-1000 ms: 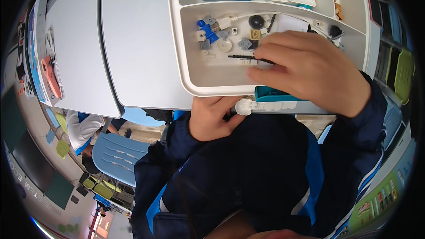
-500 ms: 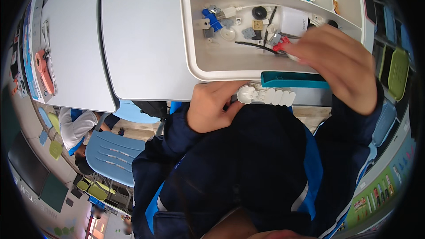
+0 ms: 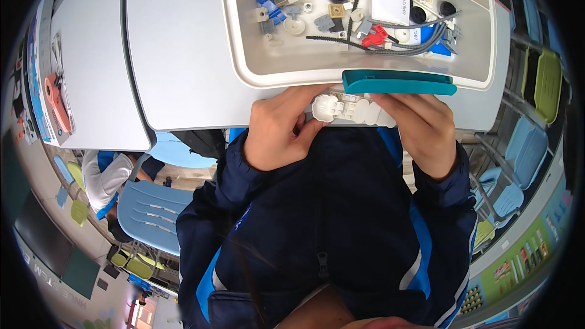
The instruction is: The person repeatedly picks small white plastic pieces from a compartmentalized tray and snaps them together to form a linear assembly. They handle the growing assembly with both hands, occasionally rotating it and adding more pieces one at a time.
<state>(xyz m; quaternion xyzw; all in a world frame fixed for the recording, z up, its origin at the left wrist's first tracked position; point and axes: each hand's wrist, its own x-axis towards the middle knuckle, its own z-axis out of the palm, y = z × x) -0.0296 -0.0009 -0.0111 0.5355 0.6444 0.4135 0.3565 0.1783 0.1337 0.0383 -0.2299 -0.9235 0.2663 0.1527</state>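
The left hand (image 3: 281, 129) grips the left end of the white brick assembly (image 3: 350, 109), located at the near edge of the table (image 3: 183, 61). The right hand (image 3: 425, 129) meets the right end; its grip cannot be determined. A teal piece (image 3: 396, 83) overlaps the near rim of the tray (image 3: 292, 77).

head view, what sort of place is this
Probably a classroom, perhaps one for hands-on building: a white compartment tray of small building pieces on the table, a blue slatted chair and a large dark wall board.
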